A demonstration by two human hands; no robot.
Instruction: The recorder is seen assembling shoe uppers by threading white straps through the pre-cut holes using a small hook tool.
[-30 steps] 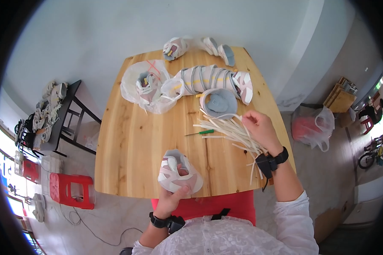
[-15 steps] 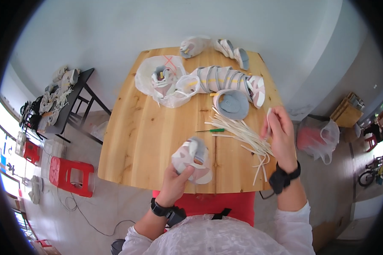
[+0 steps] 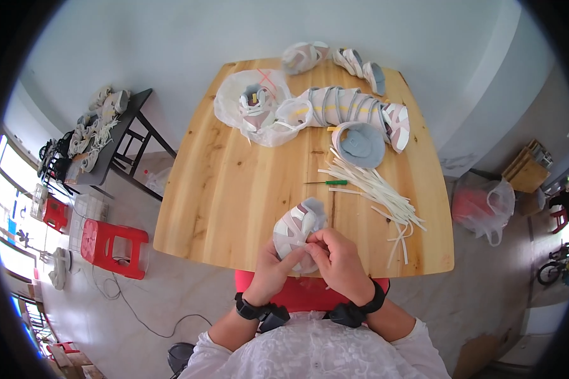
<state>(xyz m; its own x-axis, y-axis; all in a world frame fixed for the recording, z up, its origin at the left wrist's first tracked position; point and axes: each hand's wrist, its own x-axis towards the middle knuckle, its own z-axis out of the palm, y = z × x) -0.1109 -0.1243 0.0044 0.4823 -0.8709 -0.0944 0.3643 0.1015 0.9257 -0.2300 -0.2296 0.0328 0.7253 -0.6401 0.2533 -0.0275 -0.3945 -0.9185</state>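
Near the middle of the near edge of the wooden worktop, the left hand holds a pale pink and white shoe upper, its fingers clamped on the left and near side. The grey-lined opening of the upper points to the far side. The right hand meets the upper from the right, thumb and forefinger together against its near right part; whether they pinch anything between them I cannot tell. Each wrist wears a black band with a small box.

Farther off and to the right, a loose bundle of flat white laces fans across the worktop. A thin tool with a green handle lies just left of the bundle, its shaft pointing left. Just beyond the laces sits a round, grey-lined piece. Behind it, a row of nested shoe uppers stretches from left to right, its left end by a clear plastic bag with a laced shoe upper in it. More shoe pieces lie at the far edge. On the floor to the left stands a red stool.
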